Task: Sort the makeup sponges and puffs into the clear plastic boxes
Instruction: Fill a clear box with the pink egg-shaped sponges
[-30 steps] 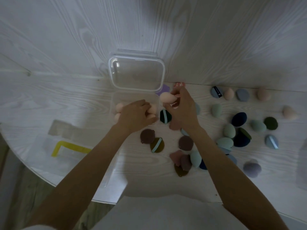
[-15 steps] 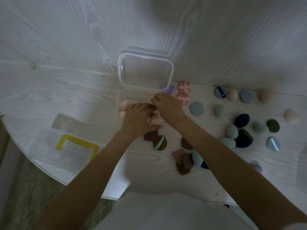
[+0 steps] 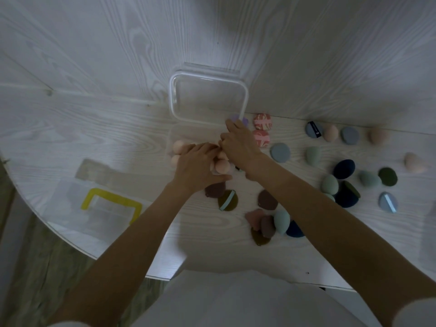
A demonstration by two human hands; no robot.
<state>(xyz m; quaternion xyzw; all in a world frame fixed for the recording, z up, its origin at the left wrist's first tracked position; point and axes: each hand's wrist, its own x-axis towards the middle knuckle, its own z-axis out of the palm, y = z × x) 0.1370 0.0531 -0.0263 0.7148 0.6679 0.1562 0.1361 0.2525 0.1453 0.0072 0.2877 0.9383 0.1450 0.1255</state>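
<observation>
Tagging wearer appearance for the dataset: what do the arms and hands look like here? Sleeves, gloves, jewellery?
Both forearms are bare from wrist to near the elbow. White short sleeves show at the bottom corners of the frame, and the top below is white too. The left hand and right hand have no gloves; no rings, watch or bracelets are visible. Nails are too small to judge.

Sponges [image 3: 182, 147] lie in the box [image 3: 170, 140], puffs [image 3: 261, 129] to its right.

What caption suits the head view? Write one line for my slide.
Both hands, left and right, press peach sponges into a clear box, other puffs scattered on the table.
</observation>
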